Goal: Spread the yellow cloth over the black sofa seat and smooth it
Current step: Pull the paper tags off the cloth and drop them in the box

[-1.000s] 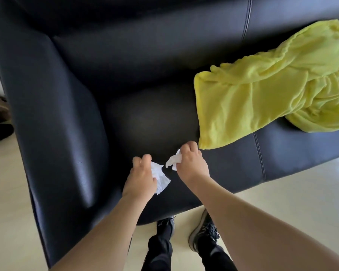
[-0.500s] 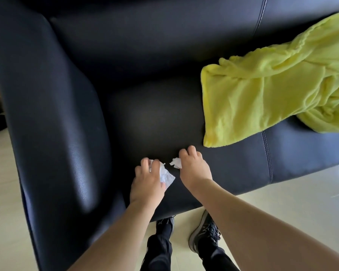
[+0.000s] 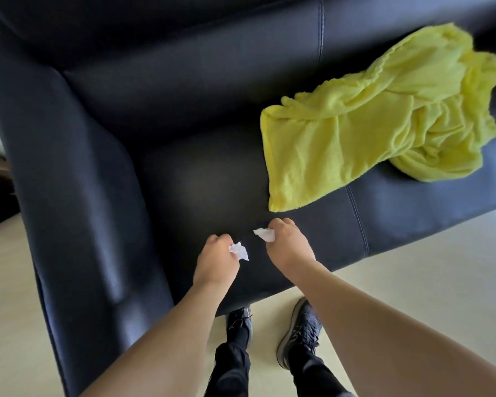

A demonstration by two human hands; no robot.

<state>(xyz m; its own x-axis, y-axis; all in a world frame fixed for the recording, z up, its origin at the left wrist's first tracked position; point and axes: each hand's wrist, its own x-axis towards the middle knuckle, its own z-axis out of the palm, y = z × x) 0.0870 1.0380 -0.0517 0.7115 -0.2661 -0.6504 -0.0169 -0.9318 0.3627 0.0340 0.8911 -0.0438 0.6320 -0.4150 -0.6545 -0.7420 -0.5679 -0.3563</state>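
We are noting that, against the frames from a moment ago, the two hands are now drawing apart: the left hand (image 3: pixel 216 260) is clenching its curled fingers around a small crumpled white tissue scrap (image 3: pixel 239 251), and the right hand (image 3: pixel 287 244) is pinching a second crumpled white tissue scrap (image 3: pixel 264 234), with a gap of bare seat now showing between the two pieces where earlier they were sitting nearly together. We are reading this as a side activity, tearing or gathering tissue, since neither hand is touching the task's thing. The rumpled bright yellow terry cloth (image 3: pixel 384 116) is lying bunched beyond the right fingertips and off to their right, its nearest corner just past the right knuckles, the rest heaped toward the backrest; it is holding the same shape as before. We are judging the spreading as not yet begun: both hands are occupied, so the scraps will need setting aside first. The glossy black leather sofa seat (image 3: pixel 201 179) is stretching ahead of both sets of fingers, smooth and taut, with a stitched seam to the right of the right hand. A padded black armrest (image 3: pixel 78 181) is running to the left of the left fingers. Below the wrists we are seeing pale cream floor tiles (image 3: pixel 413 267) and a pair of dark laced trainers (image 3: pixel 301 330).
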